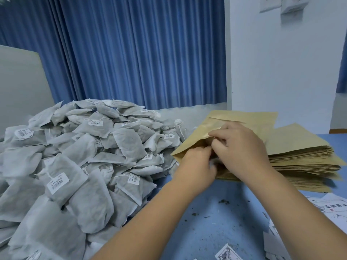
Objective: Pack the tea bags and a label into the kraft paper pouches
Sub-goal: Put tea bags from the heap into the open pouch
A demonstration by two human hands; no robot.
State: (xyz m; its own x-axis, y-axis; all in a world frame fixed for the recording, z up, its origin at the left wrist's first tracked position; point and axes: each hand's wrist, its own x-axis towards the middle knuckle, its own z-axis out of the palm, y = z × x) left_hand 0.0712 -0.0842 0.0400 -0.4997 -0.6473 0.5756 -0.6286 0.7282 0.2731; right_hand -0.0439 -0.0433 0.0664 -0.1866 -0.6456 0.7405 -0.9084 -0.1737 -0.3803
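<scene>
The right hand (238, 145) had its fingers curled and pinched the upper lip of the top kraft paper pouch (189, 145), lifting the mouth a little way open. The left hand (197, 164) was pressed close against it with its fingers curled in at the same opening. Whether they held the lower lip or a tea bag could not be told, since the knuckles hid the fingertips. That pouch lay on the stack of kraft pouches (300, 160) on the blue table (216, 228), with its mouth toward the person. The big heap of tea bags (84, 156) sat just to the left, its nearest bags touching the stack's edge. Printed labels (326, 209) lay scattered at the right, near the arm. Loose tea crumbs (223, 202) dotted the table between the forearms. The likely trouble was the thin paper. A hard pull on one lip could tear or crease the mouth, or drag the sheet beneath along and skew the stack. The tagged strings in the heap could also snag and bring out extra bags, spoiling the count.
</scene>
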